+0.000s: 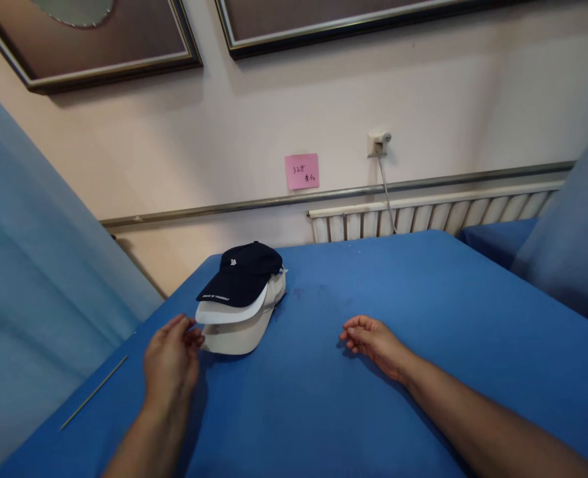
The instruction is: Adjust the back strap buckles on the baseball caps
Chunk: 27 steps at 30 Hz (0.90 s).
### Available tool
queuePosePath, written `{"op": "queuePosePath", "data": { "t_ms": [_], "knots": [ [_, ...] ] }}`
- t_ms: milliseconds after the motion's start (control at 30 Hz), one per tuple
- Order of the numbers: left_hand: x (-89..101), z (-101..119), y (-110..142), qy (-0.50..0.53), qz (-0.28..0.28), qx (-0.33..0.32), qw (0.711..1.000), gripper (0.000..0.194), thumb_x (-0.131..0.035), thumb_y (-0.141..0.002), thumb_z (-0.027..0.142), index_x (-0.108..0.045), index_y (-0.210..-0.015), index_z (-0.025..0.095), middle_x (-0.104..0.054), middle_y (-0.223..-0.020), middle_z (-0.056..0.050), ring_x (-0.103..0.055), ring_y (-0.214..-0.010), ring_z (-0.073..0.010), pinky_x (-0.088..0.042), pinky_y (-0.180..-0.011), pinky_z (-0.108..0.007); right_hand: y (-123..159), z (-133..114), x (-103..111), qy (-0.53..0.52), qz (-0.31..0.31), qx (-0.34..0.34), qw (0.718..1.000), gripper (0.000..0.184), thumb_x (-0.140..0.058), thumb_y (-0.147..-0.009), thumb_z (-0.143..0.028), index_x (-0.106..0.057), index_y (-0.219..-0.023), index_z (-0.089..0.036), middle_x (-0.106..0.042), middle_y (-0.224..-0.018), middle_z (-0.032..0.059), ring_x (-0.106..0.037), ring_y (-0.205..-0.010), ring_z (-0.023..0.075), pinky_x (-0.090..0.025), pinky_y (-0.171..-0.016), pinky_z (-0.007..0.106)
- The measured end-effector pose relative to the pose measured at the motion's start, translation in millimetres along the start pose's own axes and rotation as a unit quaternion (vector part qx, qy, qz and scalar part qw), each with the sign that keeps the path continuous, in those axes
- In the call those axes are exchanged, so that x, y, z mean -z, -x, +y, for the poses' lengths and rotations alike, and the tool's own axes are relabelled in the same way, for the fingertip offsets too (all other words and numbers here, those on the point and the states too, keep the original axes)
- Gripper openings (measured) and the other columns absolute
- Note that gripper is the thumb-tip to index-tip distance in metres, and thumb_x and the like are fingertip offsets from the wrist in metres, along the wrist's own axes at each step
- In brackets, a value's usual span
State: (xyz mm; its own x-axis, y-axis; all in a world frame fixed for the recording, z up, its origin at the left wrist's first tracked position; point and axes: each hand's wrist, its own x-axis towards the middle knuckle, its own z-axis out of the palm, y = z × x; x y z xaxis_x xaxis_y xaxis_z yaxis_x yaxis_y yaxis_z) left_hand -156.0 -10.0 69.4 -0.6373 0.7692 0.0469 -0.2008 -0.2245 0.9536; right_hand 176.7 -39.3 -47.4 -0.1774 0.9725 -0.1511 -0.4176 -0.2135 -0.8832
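Note:
A stack of baseball caps stands on the blue-covered table, left of the middle. On top is a dark navy cap with small white lettering on its front and brim. Below it show a white cap and, at the bottom, a beige-grey cap; their crowns are mostly hidden. My left hand is beside the brims, fingers loosely bent and holding nothing; whether a fingertip touches a brim I cannot tell. My right hand is apart from the caps, to their right, with its fingers loosely curled and nothing in them.
A thin stick lies near the left edge of the blue table. Blue curtains hang on both sides. Behind stand a wall with a metal rail, a radiator, a pink note and a plugged-in socket.

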Motion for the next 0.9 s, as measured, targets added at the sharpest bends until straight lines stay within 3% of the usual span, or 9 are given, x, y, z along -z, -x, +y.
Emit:
{"op": "queuePosePath", "data": {
  "t_ms": [67, 133, 233, 267, 400, 500, 600, 700, 900],
  "knots": [
    [-6.3, -15.3, 29.1, -0.045, -0.087, -0.018, 0.995, 0.02, -0.069, -0.069, 0.017, -0.064, -0.089, 0.018, -0.061, -0.064, 0.004, -0.054, -0.048, -0.0067, -0.046, -0.045, -0.015, -2.9, 2.8, -0.6, 0.011, -0.004, 0.005, 1.0, 0.031, -0.077, -0.069, -0.04, -0.061, -0.085, -0.018, -0.07, -0.081, 0.0051, -0.06, -0.062, 0.0128, -0.044, -0.06, 0.027],
    [-22.4, -35.9, 60.0, -0.154, -0.256, 0.036, 0.954, 0.022, -0.071, -0.069, 0.025, -0.065, -0.088, 0.019, -0.061, -0.06, 0.003, -0.056, -0.047, -0.0108, -0.045, -0.042, -0.018, -7.6, 7.2, -0.1, 0.04, -0.009, 0.014, 0.999, 0.032, -0.076, -0.069, -0.041, -0.06, -0.085, -0.019, -0.07, -0.079, 0.0043, -0.06, -0.06, 0.0129, -0.043, -0.058, 0.027],
    [-58.0, -68.5, 95.9, -0.268, -0.542, 0.075, 0.793, 0.013, -0.067, -0.072, 0.027, -0.069, -0.083, 0.02, -0.067, -0.067, -0.003, -0.063, -0.056, -0.0177, -0.051, -0.052, -0.028, -17.0, 14.1, 5.0, 0.123, 0.005, 0.057, 0.991, 0.029, -0.075, -0.068, -0.04, -0.059, -0.083, -0.02, -0.069, -0.072, 0.0017, -0.058, -0.056, 0.0123, -0.041, -0.055, 0.026],
    [-70.6, -78.0, 103.0, -0.291, -0.592, 0.044, 0.751, 0.013, -0.064, -0.074, 0.028, -0.07, -0.084, 0.021, -0.069, -0.069, -0.004, -0.063, -0.058, -0.0186, -0.05, -0.053, -0.028, -20.3, 15.5, 8.2, 0.152, 0.022, 0.076, 0.985, 0.028, -0.075, -0.067, -0.039, -0.06, -0.081, -0.02, -0.068, -0.07, 0.0005, -0.057, -0.055, 0.0118, -0.041, -0.055, 0.025],
    [-115.3, -99.7, 108.6, -0.322, -0.625, -0.038, 0.71, 0.011, -0.064, -0.071, 0.026, -0.071, -0.077, 0.021, -0.068, -0.065, -0.003, -0.062, -0.057, -0.0187, -0.048, -0.051, -0.027, -28.5, 8.8, 26.1, 0.206, 0.102, 0.115, 0.966, 0.028, -0.072, -0.07, -0.046, -0.06, -0.073, -0.021, -0.066, -0.063, -0.0009, -0.056, -0.053, 0.0115, -0.04, -0.054, 0.025],
    [-141.0, -92.8, 101.5, -0.316, -0.613, -0.075, 0.72, 0.013, -0.066, -0.069, 0.029, -0.07, -0.077, 0.021, -0.07, -0.07, -0.003, -0.064, -0.062, -0.0187, -0.048, -0.055, -0.027, -24.9, -17.3, 37.8, 0.202, 0.157, 0.132, 0.958, 0.043, -0.062, -0.075, -0.064, -0.059, -0.072, -0.021, -0.066, -0.065, 0.0024, -0.058, -0.054, 0.0142, -0.041, -0.054, 0.027],
    [-159.5, -66.0, 95.1, -0.28, -0.543, -0.1, 0.785, 0.02, -0.064, -0.074, 0.038, -0.065, -0.077, 0.019, -0.067, -0.068, -0.003, -0.061, -0.058, -0.0159, -0.047, -0.054, -0.025, -14.0, -62.4, 38.3, 0.186, 0.204, 0.21, 0.938, 0.061, -0.044, -0.078, -0.078, -0.062, -0.074, -0.02, -0.067, -0.069, 0.007, -0.061, -0.059, 0.0175, -0.046, -0.059, 0.03],
    [-171.1, -29.8, 90.4, -0.199, -0.448, -0.124, 0.863, 0.034, -0.062, -0.078, 0.05, -0.057, -0.068, 0.018, -0.062, -0.061, -0.001, -0.055, -0.052, -0.0125, -0.045, -0.053, -0.024, -2.4, -113.6, 25.9, 0.189, 0.189, 0.309, 0.913, 0.069, -0.032, -0.082, -0.081, -0.059, -0.061, -0.02, -0.066, -0.069, 0.008, -0.06, -0.062, 0.0174, -0.047, -0.062, 0.03],
    [-178.9, 20.1, 93.4, -0.058, -0.356, -0.143, 0.922, 0.062, -0.04, -0.082, 0.073, -0.033, -0.048, 0.021, -0.048, -0.05, -0.002, -0.045, -0.046, -0.0118, -0.037, -0.045, -0.026, 14.4, -171.1, -9.0, 0.155, 0.193, 0.449, 0.859, 0.072, -0.018, -0.087, -0.077, -0.048, -0.052, -0.022, -0.061, -0.064, 0.0053, -0.056, -0.06, 0.0159, -0.047, -0.063, 0.03]
  ]
}}
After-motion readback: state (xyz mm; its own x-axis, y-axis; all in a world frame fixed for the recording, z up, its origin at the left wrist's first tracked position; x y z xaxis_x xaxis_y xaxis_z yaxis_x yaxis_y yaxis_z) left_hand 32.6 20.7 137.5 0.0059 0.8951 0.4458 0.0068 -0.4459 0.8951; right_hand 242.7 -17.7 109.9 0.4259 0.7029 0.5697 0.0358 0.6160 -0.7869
